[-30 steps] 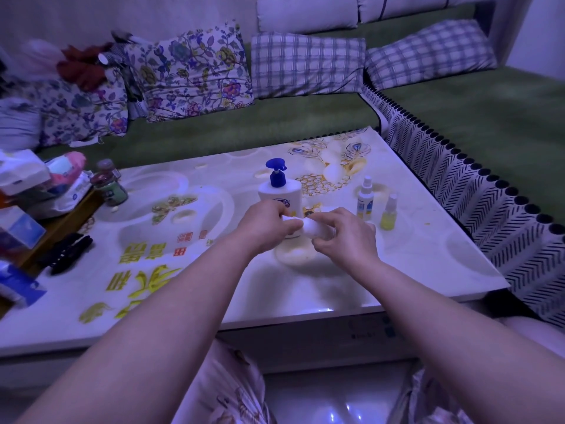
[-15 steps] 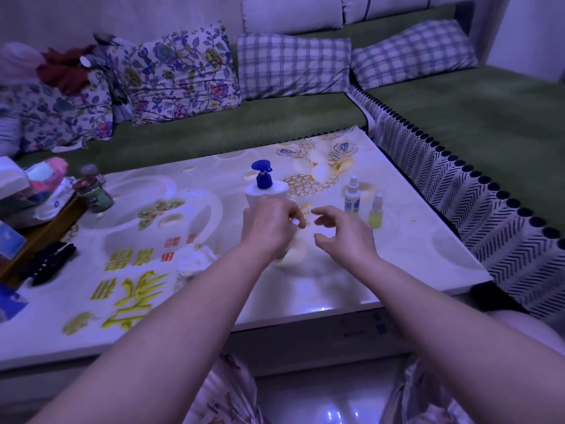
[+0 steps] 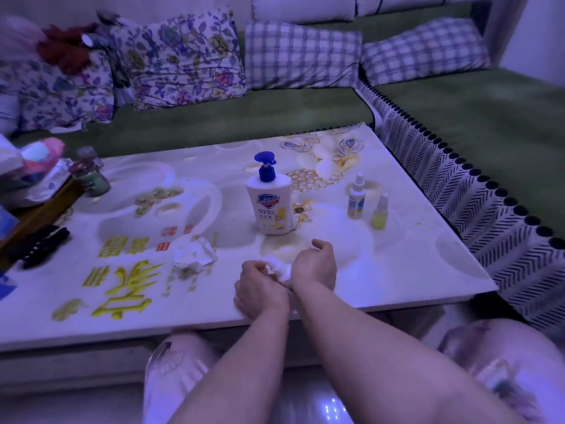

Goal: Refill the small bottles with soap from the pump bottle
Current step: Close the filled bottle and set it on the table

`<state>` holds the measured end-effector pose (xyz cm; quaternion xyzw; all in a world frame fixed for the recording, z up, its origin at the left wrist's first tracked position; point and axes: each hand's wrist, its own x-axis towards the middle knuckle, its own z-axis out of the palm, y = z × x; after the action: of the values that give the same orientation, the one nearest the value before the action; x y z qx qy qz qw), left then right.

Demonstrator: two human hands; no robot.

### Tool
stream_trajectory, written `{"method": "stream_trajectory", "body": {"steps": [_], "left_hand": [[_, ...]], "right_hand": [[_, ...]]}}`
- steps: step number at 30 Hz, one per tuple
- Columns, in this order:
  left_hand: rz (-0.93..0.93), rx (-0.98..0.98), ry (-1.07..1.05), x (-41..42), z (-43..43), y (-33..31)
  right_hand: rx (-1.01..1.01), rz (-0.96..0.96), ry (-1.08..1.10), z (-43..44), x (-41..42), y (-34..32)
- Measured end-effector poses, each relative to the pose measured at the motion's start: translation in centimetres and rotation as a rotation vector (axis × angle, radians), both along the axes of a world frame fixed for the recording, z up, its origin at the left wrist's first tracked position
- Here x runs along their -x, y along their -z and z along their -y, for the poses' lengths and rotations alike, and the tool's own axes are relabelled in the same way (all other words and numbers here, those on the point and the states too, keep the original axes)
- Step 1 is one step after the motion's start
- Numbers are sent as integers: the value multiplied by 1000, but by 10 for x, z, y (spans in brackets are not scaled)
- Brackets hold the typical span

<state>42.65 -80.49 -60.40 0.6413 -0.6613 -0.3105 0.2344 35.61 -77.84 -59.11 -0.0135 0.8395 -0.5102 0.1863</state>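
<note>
While the left hand (image 3: pixel 260 289) grips a white wad (image 3: pixel 278 268), the right hand (image 3: pixel 312 264) curls beside it; hold unclear.

One Safeguard pump bottle (image 3: pixel 270 203). Two small spray bottles: a white bottle (image 3: pixel 356 198), a yellow bottle (image 3: pixel 380 213). Two crumpled tissues: a loose tissue (image 3: pixel 194 255) on the desk (image 3: pixel 397 270), a held tissue (image 3: pixel 279 270) gripped between two hands, left hand (image 3: pixel 260 290) and right hand (image 3: pixel 312 266). Four pillows: two floral pillows (image 3: pixel 183 62), two plaid pillows (image 3: pixel 301 56).
</note>
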Motion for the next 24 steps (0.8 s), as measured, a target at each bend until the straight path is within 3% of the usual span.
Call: {"method": "stream_trajectory", "body": {"steps": [5, 11, 24], "left_hand": [[-41, 90, 81, 17, 21, -17], [180, 181, 280, 35, 35, -16], [195, 144, 308, 38, 33, -19]], "right_hand": [[-33, -61, -119, 21, 29, -12], [-93, -111, -108, 20, 50, -11], [-106, -85, -203, 7, 56, 7]]}}
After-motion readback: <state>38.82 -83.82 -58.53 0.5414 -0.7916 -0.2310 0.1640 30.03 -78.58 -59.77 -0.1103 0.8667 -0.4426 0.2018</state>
